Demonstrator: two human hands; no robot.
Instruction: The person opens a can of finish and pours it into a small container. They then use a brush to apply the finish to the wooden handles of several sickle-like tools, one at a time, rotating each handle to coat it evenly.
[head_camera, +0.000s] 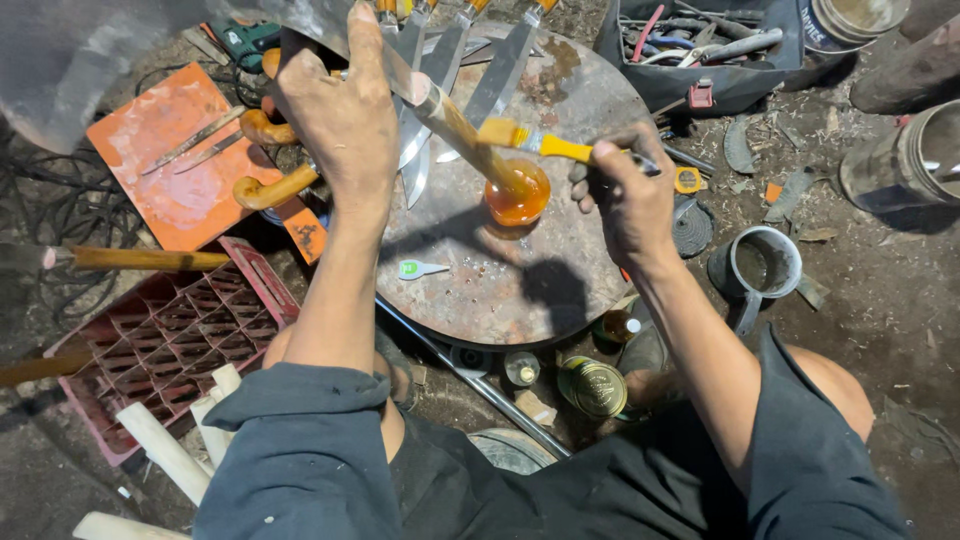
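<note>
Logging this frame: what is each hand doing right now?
Left hand: closed around large steel blade with wooden handle.
Right hand: holding yellow-handled paintbrush.

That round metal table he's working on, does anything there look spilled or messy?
Yes. The round metal table carries dark stains and brownish smears near its far edge, and the small jar is coated in orange liquid. The right hand holds a yellow brush against the wooden handle held by the left hand.

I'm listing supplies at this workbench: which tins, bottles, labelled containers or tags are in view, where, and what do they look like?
Round tin: on the ground below the round table, gold-green lid.
Small bottle: beside the table edge, dark glass, white cap.
Bucket: top right, white with blue label band.
Tag: on the table, small, pale green-white.
</note>
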